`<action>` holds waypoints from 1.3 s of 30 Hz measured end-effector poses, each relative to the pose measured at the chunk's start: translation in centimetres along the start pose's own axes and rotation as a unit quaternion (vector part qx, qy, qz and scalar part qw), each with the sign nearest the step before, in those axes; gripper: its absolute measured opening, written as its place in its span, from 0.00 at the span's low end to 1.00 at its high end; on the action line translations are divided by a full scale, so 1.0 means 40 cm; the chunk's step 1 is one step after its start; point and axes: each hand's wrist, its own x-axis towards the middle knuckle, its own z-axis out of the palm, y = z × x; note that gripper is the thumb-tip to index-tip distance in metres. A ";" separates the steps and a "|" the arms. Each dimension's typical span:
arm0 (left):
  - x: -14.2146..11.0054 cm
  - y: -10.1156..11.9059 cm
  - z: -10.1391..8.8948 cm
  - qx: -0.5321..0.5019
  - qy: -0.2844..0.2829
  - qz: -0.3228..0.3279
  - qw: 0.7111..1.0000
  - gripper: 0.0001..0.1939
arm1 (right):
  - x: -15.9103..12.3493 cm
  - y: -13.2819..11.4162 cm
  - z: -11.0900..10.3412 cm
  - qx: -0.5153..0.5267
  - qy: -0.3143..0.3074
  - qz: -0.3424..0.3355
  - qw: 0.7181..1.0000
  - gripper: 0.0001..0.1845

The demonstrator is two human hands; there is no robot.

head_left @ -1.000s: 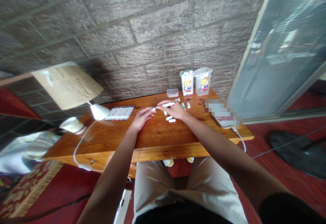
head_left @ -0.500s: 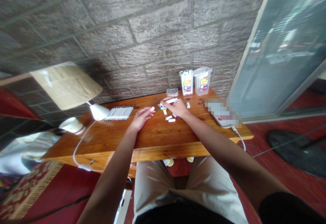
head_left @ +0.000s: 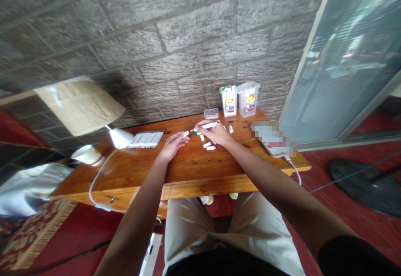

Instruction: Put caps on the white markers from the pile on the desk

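Observation:
My right hand [head_left: 216, 133] is closed around a white marker [head_left: 210, 125], whose uncapped tip points left. Between the fingertips of my left hand [head_left: 174, 144] is a small white marker cap [head_left: 186, 134], just left of that tip and apart from it. Several loose caps [head_left: 207, 145] lie on the wooden table below and between the hands. One more white cap [head_left: 231, 129] lies to the right of my right hand. A row of white markers [head_left: 146, 139] rests side by side left of my left hand.
At the back stand a clear box full of markers [head_left: 229, 102] and a clear container [head_left: 249, 100], with a small plastic lid [head_left: 211, 113] beside them. A lamp [head_left: 84, 106] and a paper cup [head_left: 88, 155] are at left. A blurred-out device [head_left: 272, 140] with a cable lies at right.
My right hand has shifted slightly left with the marker, bringing its tip nearer to the cap. The cap in my left hand is tilted a little more towards the tip.

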 end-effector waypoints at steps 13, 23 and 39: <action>-0.003 0.003 0.004 0.006 -0.014 0.004 1.000 0.21 | -0.007 -0.001 0.007 -0.019 -0.020 -0.008 1.000 0.15; -0.002 0.002 0.003 -0.013 0.003 -0.006 1.000 0.25 | -0.005 -0.010 0.005 -0.021 0.034 0.001 0.999 0.13; -0.005 0.006 0.004 0.004 -0.008 -0.005 1.000 0.23 | -0.013 -0.022 0.004 -0.065 -0.043 -0.045 0.996 0.16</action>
